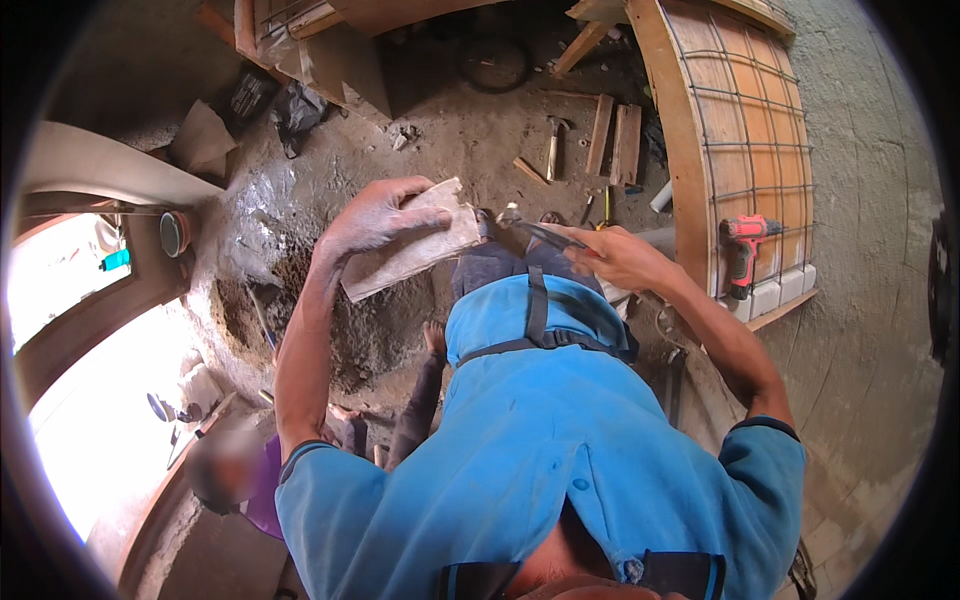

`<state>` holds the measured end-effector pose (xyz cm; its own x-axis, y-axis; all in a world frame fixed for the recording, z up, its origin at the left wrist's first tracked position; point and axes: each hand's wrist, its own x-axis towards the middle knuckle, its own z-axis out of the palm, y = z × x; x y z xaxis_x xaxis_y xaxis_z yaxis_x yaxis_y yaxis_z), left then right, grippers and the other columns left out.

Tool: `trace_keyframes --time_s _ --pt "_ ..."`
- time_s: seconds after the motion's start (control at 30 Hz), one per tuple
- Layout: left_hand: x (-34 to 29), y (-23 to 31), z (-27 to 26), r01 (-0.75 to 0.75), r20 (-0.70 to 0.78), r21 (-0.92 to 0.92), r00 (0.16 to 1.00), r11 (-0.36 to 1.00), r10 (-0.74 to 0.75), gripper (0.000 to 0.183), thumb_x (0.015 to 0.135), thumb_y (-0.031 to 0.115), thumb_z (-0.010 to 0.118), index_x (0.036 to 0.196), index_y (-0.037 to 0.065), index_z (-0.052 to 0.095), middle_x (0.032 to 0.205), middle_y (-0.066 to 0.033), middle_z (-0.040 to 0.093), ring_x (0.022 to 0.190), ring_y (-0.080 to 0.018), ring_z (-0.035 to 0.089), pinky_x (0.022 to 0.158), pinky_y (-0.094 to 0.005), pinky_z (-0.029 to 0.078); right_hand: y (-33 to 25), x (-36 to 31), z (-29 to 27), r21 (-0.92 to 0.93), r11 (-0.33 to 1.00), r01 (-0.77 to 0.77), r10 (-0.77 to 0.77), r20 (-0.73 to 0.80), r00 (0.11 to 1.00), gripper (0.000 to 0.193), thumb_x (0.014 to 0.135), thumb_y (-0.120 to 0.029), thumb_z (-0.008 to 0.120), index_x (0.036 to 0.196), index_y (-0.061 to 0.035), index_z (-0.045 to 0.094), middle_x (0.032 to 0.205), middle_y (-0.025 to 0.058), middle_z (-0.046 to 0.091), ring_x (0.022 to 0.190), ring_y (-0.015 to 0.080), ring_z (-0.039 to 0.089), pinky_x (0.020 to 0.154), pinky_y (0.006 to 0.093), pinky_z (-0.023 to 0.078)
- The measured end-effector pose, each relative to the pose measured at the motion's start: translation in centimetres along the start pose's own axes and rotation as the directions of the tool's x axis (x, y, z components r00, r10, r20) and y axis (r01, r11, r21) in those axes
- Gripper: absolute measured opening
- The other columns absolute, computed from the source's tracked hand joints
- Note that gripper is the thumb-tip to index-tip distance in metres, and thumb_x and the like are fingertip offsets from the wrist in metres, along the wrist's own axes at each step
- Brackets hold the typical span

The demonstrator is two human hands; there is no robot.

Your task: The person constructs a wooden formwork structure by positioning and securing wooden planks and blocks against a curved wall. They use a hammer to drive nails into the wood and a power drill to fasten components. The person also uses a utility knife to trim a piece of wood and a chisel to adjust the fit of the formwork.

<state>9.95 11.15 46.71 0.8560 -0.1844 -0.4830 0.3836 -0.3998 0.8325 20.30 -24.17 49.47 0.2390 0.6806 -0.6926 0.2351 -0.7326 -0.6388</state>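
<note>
My left hand (385,218) is closed on a pale, flat tile piece (410,252), thumb across its face and fingers behind. The end of this piece toward my right hand is jagged. In my right hand (622,258) is a pair of pliers (545,234) with dark handles, fingers wrapped round them. Its head points toward the broken edge, a short gap away, and a small pale chip (511,211) shows at the jaws. Both hands are held up in front of my body, above the floor.
A red cordless drill (745,250) rests at the wire-mesh wooden panel (745,130) on the right. A hammer (555,145) and wood offcuts (626,145) lie on the dirt floor ahead. Another person (225,470) is low at my left. A bucket (175,233) stands by the opening.
</note>
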Motion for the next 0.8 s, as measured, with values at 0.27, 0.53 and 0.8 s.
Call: trace_keyframes --time_s 0.27,0.53,0.8 --pt "1.2 2.1 1.1 -0.008 0.130 0.175 0.991 0.985 -0.015 0.048 0.087 0.043 0.078 0.116 0.006 0.071 0.100 -0.0097 0.074 0.092 -0.0188 0.067 0.084 -0.0333 0.051 0.0 0.8 -1.3 -0.168 0.970 0.175 -0.150 0.151 0.977 0.056 0.106 -0.038 0.045 0.160 -0.0333 0.030 0.132 0.0223 0.063 0.116 0.0401 0.063 0.108 0.0484 0.044" --pt "1.1 2.2 2.0 -0.061 0.218 0.258 0.976 0.964 0.004 0.059 0.085 0.057 0.074 0.120 0.010 0.071 0.103 -0.0149 0.075 0.096 -0.0334 0.072 0.085 -0.0423 0.054 0.9 0.3 0.9 -0.672 0.736 0.083 -0.241 -0.145 0.960 0.051 0.101 -0.026 0.050 0.151 -0.0304 0.048 0.134 0.0288 0.058 0.141 0.0448 0.039 0.121 0.0636 0.017" --pt "0.0 3.2 1.2 -0.024 0.044 0.382 0.999 0.924 0.007 0.054 0.084 0.052 0.075 0.116 0.008 0.072 0.095 -0.0165 0.074 0.087 -0.0340 0.073 0.079 -0.0388 0.054 0.4 0.1 -0.5 -0.305 0.948 -0.091 0.095 -0.002 0.995 0.043 0.100 -0.019 0.053 0.142 -0.0225 0.059 0.140 0.0149 0.056 0.145 0.0420 0.034 0.120 0.0597 0.025"
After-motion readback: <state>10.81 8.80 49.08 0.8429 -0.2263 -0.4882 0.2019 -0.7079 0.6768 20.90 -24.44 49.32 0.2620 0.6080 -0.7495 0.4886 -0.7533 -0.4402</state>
